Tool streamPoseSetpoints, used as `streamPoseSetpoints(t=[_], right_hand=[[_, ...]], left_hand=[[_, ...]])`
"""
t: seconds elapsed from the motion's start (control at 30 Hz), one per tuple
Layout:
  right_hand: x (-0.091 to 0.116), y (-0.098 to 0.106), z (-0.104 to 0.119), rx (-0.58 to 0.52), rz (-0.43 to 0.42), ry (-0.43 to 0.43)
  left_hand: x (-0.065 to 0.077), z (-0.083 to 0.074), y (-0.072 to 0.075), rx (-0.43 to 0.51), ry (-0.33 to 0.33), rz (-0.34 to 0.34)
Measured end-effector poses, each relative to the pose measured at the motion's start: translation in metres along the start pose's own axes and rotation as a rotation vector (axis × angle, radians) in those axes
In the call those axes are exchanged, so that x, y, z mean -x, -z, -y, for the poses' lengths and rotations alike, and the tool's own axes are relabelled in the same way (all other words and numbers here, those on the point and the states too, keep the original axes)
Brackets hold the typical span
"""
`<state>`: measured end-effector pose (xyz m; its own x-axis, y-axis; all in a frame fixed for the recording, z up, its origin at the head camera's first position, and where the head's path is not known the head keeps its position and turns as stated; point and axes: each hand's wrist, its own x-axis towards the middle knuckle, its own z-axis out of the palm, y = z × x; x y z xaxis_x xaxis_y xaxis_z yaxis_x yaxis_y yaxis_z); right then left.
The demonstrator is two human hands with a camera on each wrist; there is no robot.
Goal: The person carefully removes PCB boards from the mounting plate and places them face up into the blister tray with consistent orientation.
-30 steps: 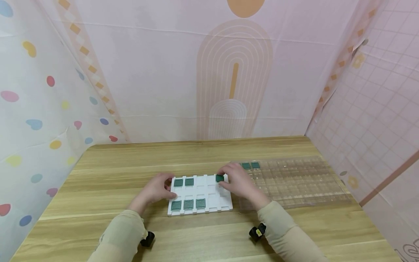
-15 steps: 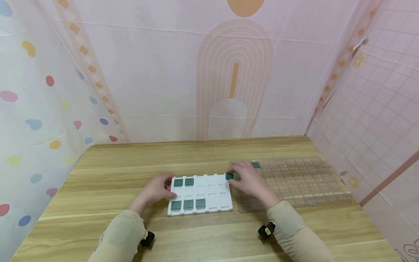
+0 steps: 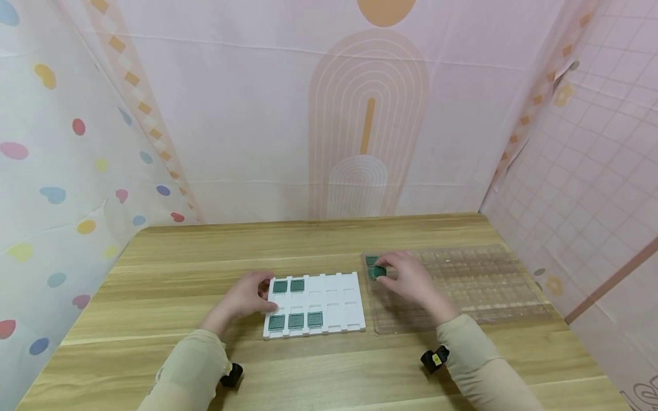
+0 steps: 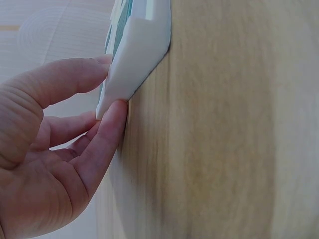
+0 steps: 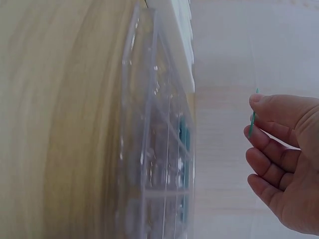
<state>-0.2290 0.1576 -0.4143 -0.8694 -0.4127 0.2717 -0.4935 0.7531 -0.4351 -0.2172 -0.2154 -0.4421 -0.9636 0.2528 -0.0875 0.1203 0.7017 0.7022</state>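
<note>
One green board (image 3: 379, 272) sits at the very tip of the right hand (image 3: 408, 279), whose grip is clamped on it between thumb and forefinger (seen edge-on by the right wrist camera, it pokes past the thumb), above the left end of a clear tray (image 3: 462, 285). The left hand (image 3: 247, 295) has its grip clamped on the left end of a white tray (image 3: 334, 297), where five seated boards (image 3: 296, 321) lie.
</note>
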Motion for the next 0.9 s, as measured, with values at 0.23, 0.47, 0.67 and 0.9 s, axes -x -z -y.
streamPoseSetpoints(t=[0.23, 0.47, 0.67, 0.9], right_hand=[[0.002, 0.007, -0.009, 0.029, -0.022, -0.008], [0.002, 0.013, -0.019, 0.057, -0.03, -0.019], [0.001, 0.016, -0.029, 0.064, -0.031, -0.032], [-0.001, 0.02, -0.035, 0.084, -0.007, -0.053]], left_hand=[[0.001, 0.0, 0.0, -0.003, 0.009, -0.001], [0.0, 0.001, 0.0, -0.001, 0.004, -0.003], [0.0, 0.0, 0.0, -0.002, 0.006, 0.002], [0.0, 0.001, 0.0, -0.003, 0.01, 0.007]])
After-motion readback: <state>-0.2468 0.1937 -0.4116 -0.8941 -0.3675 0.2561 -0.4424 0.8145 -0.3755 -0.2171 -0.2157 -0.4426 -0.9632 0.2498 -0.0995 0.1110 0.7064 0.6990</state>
